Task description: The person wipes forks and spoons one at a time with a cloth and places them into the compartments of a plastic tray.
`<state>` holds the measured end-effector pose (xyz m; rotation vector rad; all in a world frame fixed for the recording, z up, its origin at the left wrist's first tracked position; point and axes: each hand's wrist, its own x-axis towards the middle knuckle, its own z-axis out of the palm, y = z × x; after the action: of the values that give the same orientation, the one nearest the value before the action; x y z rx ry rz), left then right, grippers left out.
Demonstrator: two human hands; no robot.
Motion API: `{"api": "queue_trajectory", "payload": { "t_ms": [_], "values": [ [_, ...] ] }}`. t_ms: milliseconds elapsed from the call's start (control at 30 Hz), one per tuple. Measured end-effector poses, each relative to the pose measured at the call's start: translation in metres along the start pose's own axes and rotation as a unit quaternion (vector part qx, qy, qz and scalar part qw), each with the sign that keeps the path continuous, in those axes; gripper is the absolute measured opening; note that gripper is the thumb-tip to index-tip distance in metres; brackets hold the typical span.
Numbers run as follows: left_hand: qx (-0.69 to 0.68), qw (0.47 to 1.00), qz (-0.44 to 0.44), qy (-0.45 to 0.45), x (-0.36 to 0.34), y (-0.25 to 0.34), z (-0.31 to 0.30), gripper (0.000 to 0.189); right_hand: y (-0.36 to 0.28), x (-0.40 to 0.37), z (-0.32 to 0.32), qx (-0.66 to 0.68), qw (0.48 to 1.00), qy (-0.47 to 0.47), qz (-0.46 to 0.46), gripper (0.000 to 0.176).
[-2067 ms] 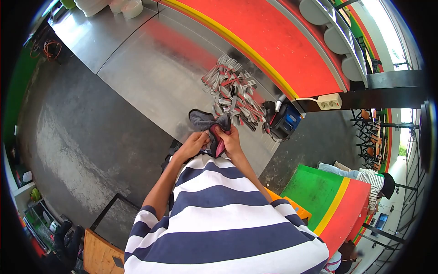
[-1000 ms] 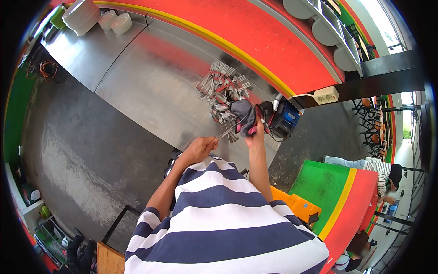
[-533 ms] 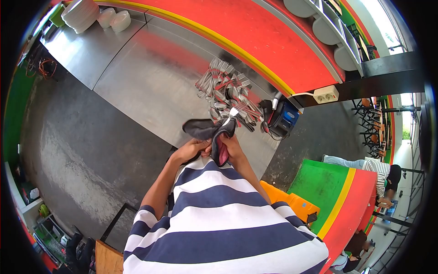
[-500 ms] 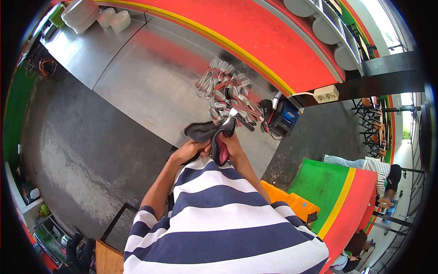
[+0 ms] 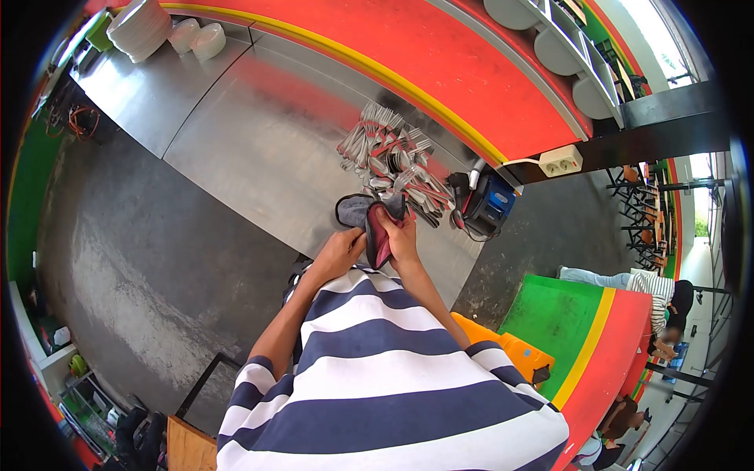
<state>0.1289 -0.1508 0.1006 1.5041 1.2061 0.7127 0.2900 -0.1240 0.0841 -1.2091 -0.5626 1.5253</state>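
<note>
In front of my striped shirt, both hands work on a cloth (image 5: 379, 239), dark grey on one side and maroon on the other. My left hand (image 5: 343, 250) is closed, its fingers pinching the cloth's lower left edge. My right hand (image 5: 400, 237) is closed around the maroon fold, thumb on top. A fork (image 5: 405, 179) shows its tines just past the cloth's far edge; the cloth covers its lower part. Beyond it, a heap of forks and spoons (image 5: 377, 149), some with red handles, lies on the steel counter (image 5: 259, 141).
Right of the cutlery stands a blue and black device (image 5: 491, 206) with a cable. White plates (image 5: 137, 31) are stacked beside bowls (image 5: 209, 41) at the far left. A red ledge (image 5: 353, 39) runs behind the counter. A power socket (image 5: 561, 162) hangs at right. Other people are at the far right.
The cloth has been turned and folded, its left flap now showing lighter grey. The fork's bright neck, visible before, is now mostly covered. My left hand has shifted slightly right.
</note>
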Motion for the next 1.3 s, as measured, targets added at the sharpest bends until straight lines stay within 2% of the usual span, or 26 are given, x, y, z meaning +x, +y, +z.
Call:
{"api": "queue_trajectory", "payload": {
  "t_ms": [67,167,267,367,600,700,800,933,1067,1167,1267,1300],
  "values": [
    [-0.020,1.000,0.008,-0.010,-0.001,0.007,-0.003,0.027,-0.003,0.002,0.001,0.020,0.999,0.029,-0.010,0.023],
    [-0.026,0.997,-0.007,-0.073,-0.004,0.012,-0.008,0.028,-0.007,0.012,-0.014,0.054,0.997,0.041,0.026,0.024],
    [-0.022,0.995,-0.014,-0.096,-0.001,0.012,-0.008,0.031,-0.010,0.012,-0.010,0.045,0.998,0.051,0.003,0.025],
    [-0.027,0.994,-0.041,-0.100,-0.002,0.014,-0.008,0.034,-0.011,0.015,-0.009,0.042,0.998,0.049,-0.003,0.026],
    [-0.053,0.993,-0.028,-0.097,-0.004,0.011,-0.009,0.038,-0.013,0.022,-0.011,0.052,0.996,0.064,0.022,0.026],
    [-0.073,0.991,-0.038,-0.108,-0.005,0.013,-0.009,0.037,-0.011,0.027,-0.015,0.049,0.996,0.075,-0.018,0.026],
    [-0.095,0.987,-0.052,-0.118,-0.009,0.010,-0.006,0.036,-0.017,0.042,-0.027,-0.001,0.990,0.086,-0.108,0.028],
    [-0.109,0.987,-0.040,-0.115,-0.013,0.006,-0.006,0.036,-0.035,0.056,-0.043,-0.072,0.964,0.162,-0.196,0.032],
    [-0.143,0.982,-0.056,-0.106,-0.016,0.010,-0.006,0.037,-0.053,0.074,-0.079,0.022,0.968,0.175,-0.179,0.032],
    [-0.160,0.984,-0.044,-0.069,-0.013,0.002,-0.001,0.037,-0.057,0.061,-0.085,0.020,0.975,0.167,-0.144,0.034],
    [-0.187,0.979,-0.051,-0.058,-0.007,-0.002,0.003,0.037,-0.040,0.040,-0.073,0.010,0.986,0.115,-0.117,0.033],
    [-0.194,0.978,-0.049,-0.056,-0.006,-0.003,0.004,0.037,-0.029,0.034,-0.073,-0.003,0.995,0.084,-0.051,0.033]
  ]
}}
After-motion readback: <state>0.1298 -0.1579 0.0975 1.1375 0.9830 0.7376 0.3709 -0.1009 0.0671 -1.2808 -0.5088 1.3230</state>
